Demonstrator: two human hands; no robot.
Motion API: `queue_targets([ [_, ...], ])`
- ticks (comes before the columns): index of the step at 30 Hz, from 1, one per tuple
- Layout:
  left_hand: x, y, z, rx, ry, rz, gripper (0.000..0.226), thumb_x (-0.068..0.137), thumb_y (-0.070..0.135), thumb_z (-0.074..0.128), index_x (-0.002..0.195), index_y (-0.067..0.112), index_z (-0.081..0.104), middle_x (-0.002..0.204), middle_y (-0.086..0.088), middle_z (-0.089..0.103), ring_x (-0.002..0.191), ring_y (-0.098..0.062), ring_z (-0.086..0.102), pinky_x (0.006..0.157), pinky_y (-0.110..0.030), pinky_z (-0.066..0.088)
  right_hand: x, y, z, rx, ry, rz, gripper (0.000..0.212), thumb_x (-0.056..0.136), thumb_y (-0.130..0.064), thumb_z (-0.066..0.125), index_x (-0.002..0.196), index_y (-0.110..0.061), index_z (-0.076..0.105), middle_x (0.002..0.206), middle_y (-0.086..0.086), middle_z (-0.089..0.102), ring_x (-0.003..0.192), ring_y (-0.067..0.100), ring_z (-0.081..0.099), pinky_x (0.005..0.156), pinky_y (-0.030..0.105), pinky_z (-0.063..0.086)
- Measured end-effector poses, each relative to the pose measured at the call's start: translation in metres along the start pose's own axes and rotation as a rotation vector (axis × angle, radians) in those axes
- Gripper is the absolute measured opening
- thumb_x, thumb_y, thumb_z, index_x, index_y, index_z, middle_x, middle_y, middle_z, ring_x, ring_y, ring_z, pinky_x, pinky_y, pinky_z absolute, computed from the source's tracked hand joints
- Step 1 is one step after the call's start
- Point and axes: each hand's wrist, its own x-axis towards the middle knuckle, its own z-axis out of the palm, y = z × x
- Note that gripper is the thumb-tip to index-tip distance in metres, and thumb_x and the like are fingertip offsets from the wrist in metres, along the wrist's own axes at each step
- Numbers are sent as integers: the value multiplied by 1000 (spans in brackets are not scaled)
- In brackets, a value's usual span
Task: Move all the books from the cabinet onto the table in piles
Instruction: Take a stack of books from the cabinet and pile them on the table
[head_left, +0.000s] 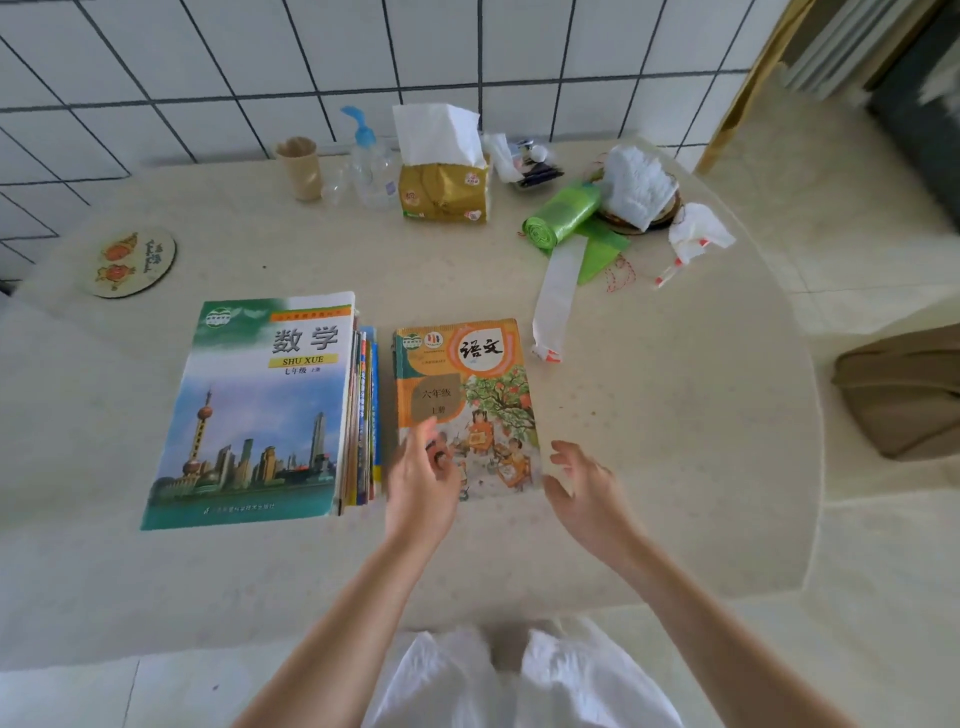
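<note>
On the table (649, 415), the left pile's top book (249, 410) reads "数学 SHU XUE"; just beside it the orange book (467, 395) reads "语文". Both hands, left (421, 483) and right (584, 488), hover released at its near edge.

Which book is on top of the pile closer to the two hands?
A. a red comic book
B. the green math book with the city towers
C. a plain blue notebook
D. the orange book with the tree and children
D: the orange book with the tree and children tops the pile that the left hand and right hand flank; the green math book tops the pile farther left.
</note>
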Motion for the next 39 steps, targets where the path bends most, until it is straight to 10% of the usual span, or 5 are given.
queue_targets([
  [13, -41, -26, -4, 106, -443, 430, 26, 92, 18, 56, 115, 28, 59, 98, 11, 66, 94, -6, 60, 88, -31, 51, -113, 14, 76, 237, 488, 235, 29, 91, -7, 54, 119, -11, 58, 108, 5, 67, 97, 14, 62, 73, 14, 38],
  [39, -325, -65, 72, 405, -1302, 1227, 21, 88, 9, 61, 106, 18, 67, 78, 4, 71, 73, -10, 67, 75, -29, 56, -492, 27, 271, 635, 1314, 1115, 28, 92, -9, 55, 120, -8, 57, 100, 1, 65, 95, 16, 62, 89, 36, 52],
])
